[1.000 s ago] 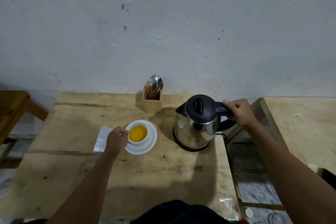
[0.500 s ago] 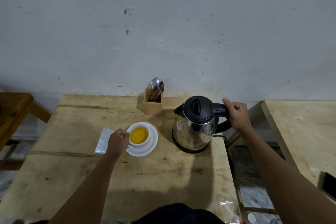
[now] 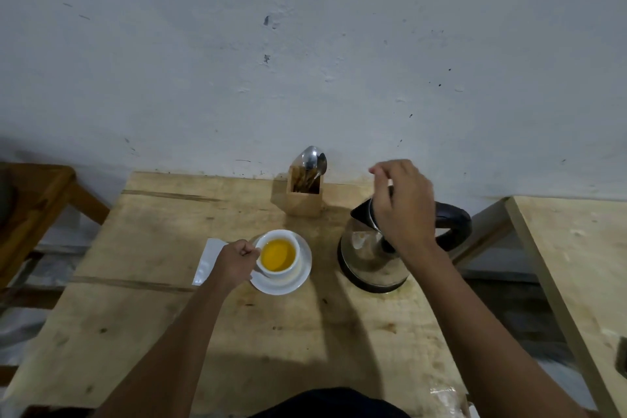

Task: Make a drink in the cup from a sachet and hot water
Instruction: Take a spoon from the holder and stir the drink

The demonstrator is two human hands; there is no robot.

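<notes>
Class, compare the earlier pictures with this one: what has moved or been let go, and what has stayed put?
The right hand let go of the kettle handle and moved up and left, over its lid. The left hand still holds the cup on its saucer; the kettle stands unmoved.

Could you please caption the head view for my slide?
Left hand holds the cup of yellow drink; right hand passes over the kettle.

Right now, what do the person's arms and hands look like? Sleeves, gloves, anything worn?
Both forearms are bare with no sleeves in view. Left hand and right hand have no gloves. No watch, ring or bracelet visible. Dark clothing shows at the bottom edge.
</notes>
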